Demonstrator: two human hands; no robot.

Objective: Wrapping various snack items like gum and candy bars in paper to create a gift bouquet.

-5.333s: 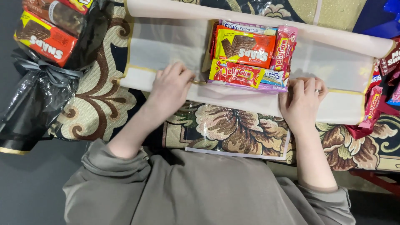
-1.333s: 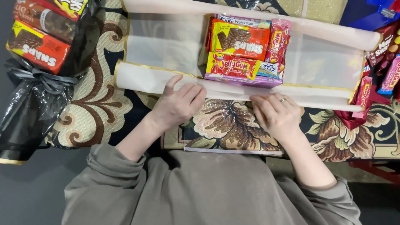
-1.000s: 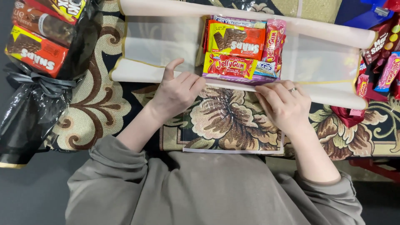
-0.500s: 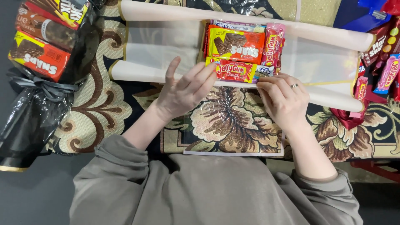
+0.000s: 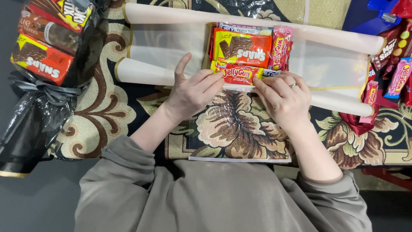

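A sheet of translucent wrapping film [image 5: 167, 47] lies across a patterned carpet, rolled up at its far and near edges. A stack of snack packs [image 5: 242, 47] sits on it: a red and yellow chocolate wafer box, a red jelly sweet pack at the front, a pink pack on the right. My left hand [image 5: 193, 92] rests flat on the near roll [image 5: 141, 72], fingertips touching the jelly pack. My right hand [image 5: 283, 99], wearing a ring, presses the same roll just right of the stack.
A black plastic bag [image 5: 38, 107] holding more red snack boxes [image 5: 40, 60] sits at the left. Loose sweet packs [image 5: 397, 73] pile up at the right edge, near a blue object [image 5: 369, 15]. The floral carpet [image 5: 240, 129] lies under everything.
The near rolled edge has moved away from me, up against the snack stack. Both hands came in from wide apart to either side of the stack's front.
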